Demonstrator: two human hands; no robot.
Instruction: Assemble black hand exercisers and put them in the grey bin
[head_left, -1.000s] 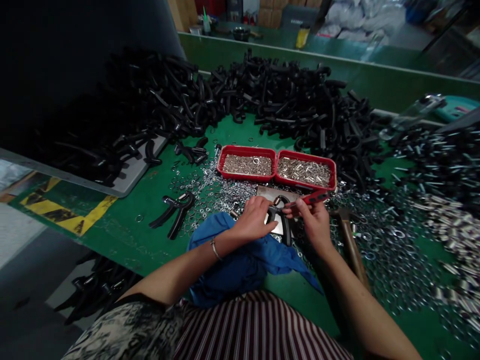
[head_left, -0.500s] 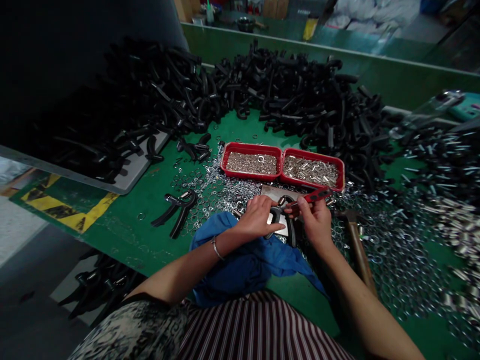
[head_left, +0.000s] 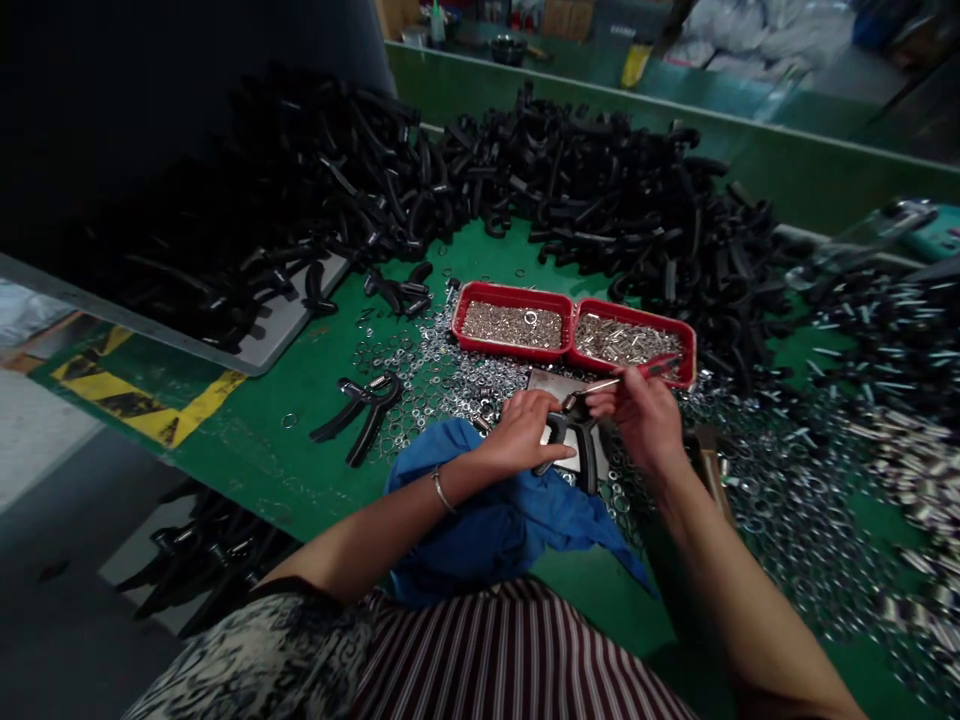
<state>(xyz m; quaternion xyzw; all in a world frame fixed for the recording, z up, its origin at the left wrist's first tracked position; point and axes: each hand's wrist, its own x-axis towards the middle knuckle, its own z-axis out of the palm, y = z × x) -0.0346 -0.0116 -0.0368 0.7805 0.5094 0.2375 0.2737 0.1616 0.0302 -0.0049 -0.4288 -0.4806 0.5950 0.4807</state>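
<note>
My left hand [head_left: 521,432] is closed on a black hand grip exerciser [head_left: 588,462], whose two legs point toward me over a metal plate [head_left: 551,382]. A red-handled screwdriver [head_left: 661,366] is in my right hand [head_left: 649,420], its thin shaft pointing left to the spring at the top of the hand grip. My fingers partly hide the spring and the screwdriver's tip. A blue cloth [head_left: 465,530] lies under my left wrist. Left of my hands rests another hand grip [head_left: 367,415] with its spring showing.
Two red trays [head_left: 514,350] of small metal parts stand just beyond my hands. Black handles [head_left: 585,180] are heaped along the back. Loose rings [head_left: 795,530] and metal sleeves [head_left: 919,470] spread to the right. A hammer [head_left: 716,480] lies beside my right forearm.
My right hand has moved slightly right and turned the screwdriver, so its shaft now shows above the hand grip. My left hand keeps its hold. The whole view has shifted a little.
</note>
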